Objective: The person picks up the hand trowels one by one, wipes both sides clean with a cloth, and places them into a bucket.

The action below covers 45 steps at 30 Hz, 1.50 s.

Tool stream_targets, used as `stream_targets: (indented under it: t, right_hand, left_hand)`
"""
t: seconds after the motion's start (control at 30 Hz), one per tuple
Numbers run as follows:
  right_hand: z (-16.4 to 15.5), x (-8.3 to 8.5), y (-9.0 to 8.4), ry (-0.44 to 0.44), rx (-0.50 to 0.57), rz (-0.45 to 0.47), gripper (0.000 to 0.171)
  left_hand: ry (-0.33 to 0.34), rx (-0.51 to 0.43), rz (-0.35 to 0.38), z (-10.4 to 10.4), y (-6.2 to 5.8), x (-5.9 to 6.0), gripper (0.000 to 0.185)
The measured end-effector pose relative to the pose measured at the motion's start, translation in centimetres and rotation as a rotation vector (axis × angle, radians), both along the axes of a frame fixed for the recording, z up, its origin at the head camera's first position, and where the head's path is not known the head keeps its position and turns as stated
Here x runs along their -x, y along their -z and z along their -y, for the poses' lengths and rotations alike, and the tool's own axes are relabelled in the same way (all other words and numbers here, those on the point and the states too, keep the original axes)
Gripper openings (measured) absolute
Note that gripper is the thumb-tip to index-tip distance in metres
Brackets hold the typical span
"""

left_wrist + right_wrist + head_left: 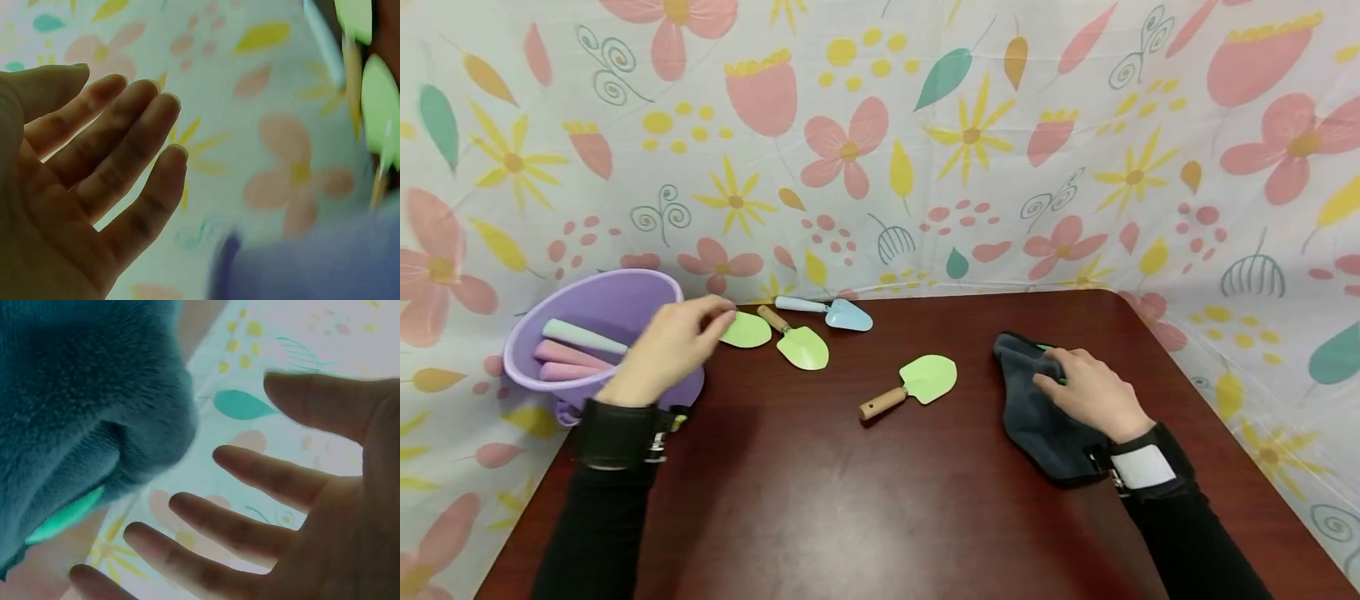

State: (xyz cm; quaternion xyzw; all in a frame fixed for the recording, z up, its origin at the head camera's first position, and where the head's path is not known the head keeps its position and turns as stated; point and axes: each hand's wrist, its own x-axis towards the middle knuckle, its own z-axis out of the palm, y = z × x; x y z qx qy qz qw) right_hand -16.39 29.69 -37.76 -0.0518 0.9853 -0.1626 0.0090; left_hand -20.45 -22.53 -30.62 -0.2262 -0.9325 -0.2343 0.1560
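Flowered cloth hangs behind and around the dark wooden table [880,500] where I work.

At its left edge sits my lilac bucket [625,302], with pastel handles already lying inside. At the right lies a dark grey cloth [1037,417] with a sliver of green showing under its fold; what that green is I cannot tell.

My left hand [670,346] hovers between the bucket's rim and the nearest green trowel [747,330]. Its fingers are loose and spread, holding nothing. My right hand [1093,392] rests on the cloth with relaxed fingers; the wrist view shows them splayed, not clutching.

I judge I am between trowels, loading them into the bucket. That near one is the likely next pick, and it calls for closing my fingers round the blade or its hidden handle, then lifting over the rim.

Just beside it lies a second green trowel [797,342] with a wooden handle, close enough to get nudged. A blue trowel [835,312] sits behind, and a third green one [917,383] lies alone mid-table.
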Motion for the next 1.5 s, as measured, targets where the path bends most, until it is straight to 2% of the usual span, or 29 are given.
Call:
stream_targets:
  t: [0.13, 0.3, 0.43, 0.5, 0.6, 0.7, 0.83, 0.97, 1.17, 1.27, 1.4, 1.5]
  right_hand:
    - [0.8, 2.1, 0.8, 0.003, -0.055, 0.084, 0.069]
    - [1.4, 4.2, 2.1, -0.014, -0.09, 0.202, 0.076]
    - [1.3, 5.3, 2.9, -0.054, -0.098, 0.266, 0.082]
    - [1.2, 5.7, 3.1, -0.066, -0.105, 0.284, 0.084]
    - [1.0, 6.2, 3.2, -0.072, -0.121, 0.298, 0.086]
    - [0.8, 6.6, 3.1, -0.081, -0.136, 0.313, 0.086]
    - [1.0, 7.0, 3.3, -0.111, -0.144, 0.31, 0.083]
    - [1.7, 7.0, 4.1, -0.171, -0.142, 0.257, 0.07]
    - [3.2, 6.5, 4.8, -0.206, -0.094, 0.21, 0.048]
    - [3.5, 6.4, 5.1, -0.219, -0.087, 0.172, 0.039]
    - [3.4, 6.4, 5.4, -0.269, -0.059, 0.119, 0.025]
    - [3.1, 6.4, 5.3, -0.306, 0.015, 0.095, 0.024]
  left_hand:
    - [0.06, -0.021, 0.092, -3.1, 2.9, 1.3, 0.018]
    - [0.149, 0.016, 0.28, -6.4, 6.2, 2.6, 0.02]
    - [0.158, 0.066, 0.434, -8.6, 7.6, 3.2, 0.024]
    - [0.153, 0.082, 0.477, -9.8, 8.2, 3.5, 0.025]
    - [0.16, 0.1, 0.489, -12.0, 9.2, 3.8, 0.026]
    - [0.174, 0.131, 0.471, -14.3, 10.4, 4.0, 0.029]
    - [0.156, 0.202, 0.501, -16.7, 11.3, 3.4, 0.034]
    - [0.117, 0.28, 0.52, -18.4, 12.0, 2.6, 0.032]
    - [0.061, 0.342, 0.487, -20.4, 12.9, 2.4, 0.027]
    - [0.06, 0.327, 0.496, -20.7, 13.3, 2.6, 0.027]
    - [0.098, 0.246, 0.515, -20.6, 13.9, 2.8, 0.031]
    - [0.127, 0.162, 0.522, -20.2, 14.3, 2.8, 0.032]
